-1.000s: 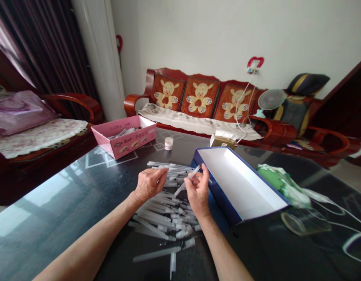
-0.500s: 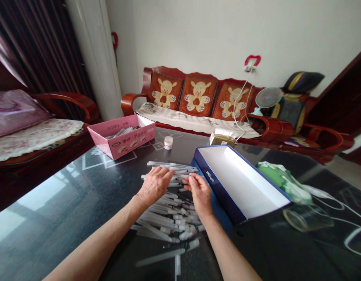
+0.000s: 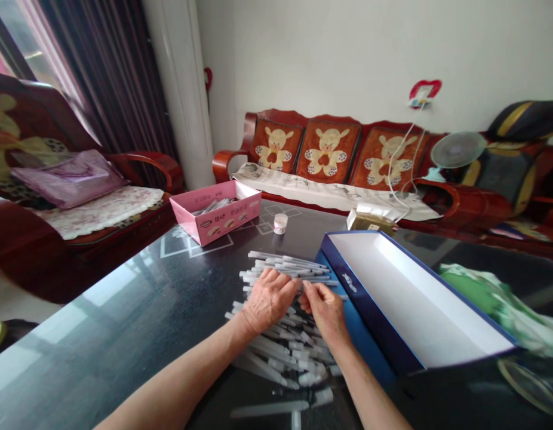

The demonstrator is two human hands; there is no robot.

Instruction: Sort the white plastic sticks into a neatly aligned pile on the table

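My left hand and my right hand meet over a spread of pens. Both are closed, fingertips pinched together around what looks like a pale pen, mostly hidden by the fingers. Beneath and beyond them, many translucent white pens lie in a loose row on the dark table. Nearer me is a jumbled heap of pen barrels and caps, partly covered by my forearms. One pen barrel lies apart at the front.
An open blue box with a white inside stands to the right. At the back left is a pink box holding pens. A small white tub stands between them. A green-and-white bag and a tissue box are farther right.
The view has swung left, so things appear farther right. My hands have come together, fingertips now meeting where a gap showed before.
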